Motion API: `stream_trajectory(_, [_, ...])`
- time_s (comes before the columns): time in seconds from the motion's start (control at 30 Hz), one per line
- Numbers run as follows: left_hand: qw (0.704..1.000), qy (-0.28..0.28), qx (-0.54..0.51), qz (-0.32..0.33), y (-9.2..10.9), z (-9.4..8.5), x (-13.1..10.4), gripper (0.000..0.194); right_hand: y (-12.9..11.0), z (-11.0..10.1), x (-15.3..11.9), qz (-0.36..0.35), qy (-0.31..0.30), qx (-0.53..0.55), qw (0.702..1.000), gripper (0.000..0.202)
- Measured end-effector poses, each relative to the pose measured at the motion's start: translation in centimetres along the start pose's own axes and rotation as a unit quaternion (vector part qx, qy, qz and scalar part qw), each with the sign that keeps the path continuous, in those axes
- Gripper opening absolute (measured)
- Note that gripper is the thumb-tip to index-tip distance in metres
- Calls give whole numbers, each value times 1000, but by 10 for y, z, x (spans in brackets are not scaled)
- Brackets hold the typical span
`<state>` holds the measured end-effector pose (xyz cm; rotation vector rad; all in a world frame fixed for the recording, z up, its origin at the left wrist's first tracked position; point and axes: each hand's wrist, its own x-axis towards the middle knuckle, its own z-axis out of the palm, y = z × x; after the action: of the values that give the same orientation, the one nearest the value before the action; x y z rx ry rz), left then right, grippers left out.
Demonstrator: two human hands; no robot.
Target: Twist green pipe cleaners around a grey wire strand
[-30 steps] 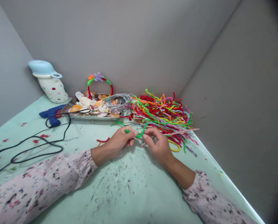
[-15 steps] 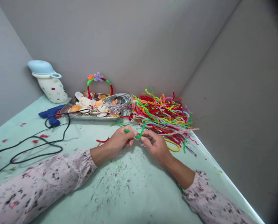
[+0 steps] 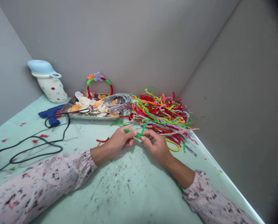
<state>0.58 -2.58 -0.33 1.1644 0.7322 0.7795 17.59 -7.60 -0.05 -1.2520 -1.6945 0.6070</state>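
Between my two hands is a green pipe cleaner (image 3: 144, 128), bent so that one end sticks up and the other runs left. My left hand (image 3: 121, 138) pinches it between thumb and fingers. Close beside it, my right hand (image 3: 155, 144) pinches the same pipe cleaner near its bend, fingers closed. Behind the hands lies a heap of pipe cleaners (image 3: 162, 109) in many colours. A yellow loop (image 3: 173, 146) rests just beyond my right hand. Short red scraps (image 3: 103, 141) lie left of my left hand.
A metal tray (image 3: 92, 117) of shells (image 3: 85, 101) stands at the back, with coiled grey wire (image 3: 118, 101) at its right and a flower-trimmed ring (image 3: 111, 85) upright. Left are a blue glue gun (image 3: 50, 112), its black cord (image 3: 48, 142) and a tilted bottle (image 3: 51, 85).
The upright end of the green pipe cleaner has shifted very slightly to the right. Both hands keep nearly the same place and grip.
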Motion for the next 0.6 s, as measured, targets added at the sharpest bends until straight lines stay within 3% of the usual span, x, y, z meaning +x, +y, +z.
stream_trajectory(0.6, [1000,2,8,-4,2,1,0,26,-3,0,-1,13,5,45,999,7])
